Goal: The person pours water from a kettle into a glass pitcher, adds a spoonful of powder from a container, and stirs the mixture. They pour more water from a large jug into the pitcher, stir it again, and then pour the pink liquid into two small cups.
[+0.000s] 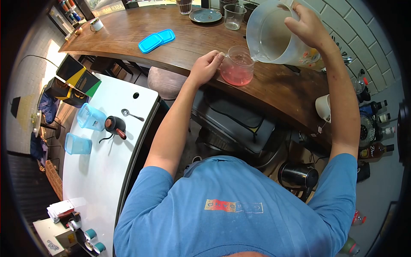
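Observation:
My left hand [206, 67] is closed around the handle of a clear glass mug [237, 73], which holds pink liquid and stands near the front edge of the wooden counter [201, 40]. With my right hand [309, 26] I grip a large translucent plastic pitcher [303, 52] by its upper side. The pitcher is tipped over toward the mug. Its lip is at the mug's rim, and clear liquid shows there. Behind them stands a clear plastic cup [234, 18]. Two blue lids [156, 40] lie overlapping on the counter to the left.
A grey plate [205, 16] and an enamel mug [96, 24] stand on the counter. On the white table [92, 180] are two blue containers [90, 116], a dark kettle [114, 125] and a spoon [132, 114]. Bottles [376, 151] line the right wall. A black electric kettle [297, 173] stands low beside me.

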`<state>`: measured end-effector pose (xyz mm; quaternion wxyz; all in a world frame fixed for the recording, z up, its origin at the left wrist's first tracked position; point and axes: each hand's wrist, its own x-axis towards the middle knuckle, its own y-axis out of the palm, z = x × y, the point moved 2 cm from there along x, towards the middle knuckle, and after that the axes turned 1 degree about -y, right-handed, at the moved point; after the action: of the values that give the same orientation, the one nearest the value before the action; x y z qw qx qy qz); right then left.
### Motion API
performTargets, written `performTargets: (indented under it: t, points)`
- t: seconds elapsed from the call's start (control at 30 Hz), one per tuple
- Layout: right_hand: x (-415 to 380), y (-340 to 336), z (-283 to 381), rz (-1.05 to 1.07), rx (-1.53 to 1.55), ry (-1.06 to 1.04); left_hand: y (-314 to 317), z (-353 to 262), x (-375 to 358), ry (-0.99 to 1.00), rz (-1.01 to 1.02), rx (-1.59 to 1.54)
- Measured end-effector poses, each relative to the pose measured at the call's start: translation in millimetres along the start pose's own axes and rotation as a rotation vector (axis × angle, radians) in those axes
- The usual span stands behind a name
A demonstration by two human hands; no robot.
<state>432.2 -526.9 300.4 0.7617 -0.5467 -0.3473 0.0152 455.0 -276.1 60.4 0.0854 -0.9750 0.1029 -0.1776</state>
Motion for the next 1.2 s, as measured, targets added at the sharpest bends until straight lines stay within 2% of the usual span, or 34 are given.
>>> performTargets:
  t: [1.2]
  points:
    - [0.6, 2.6, -5.5, 0.003, -0.040, 0.005, -0.5, 0.1, 0.6, 0.005, 0.004, 0.030]
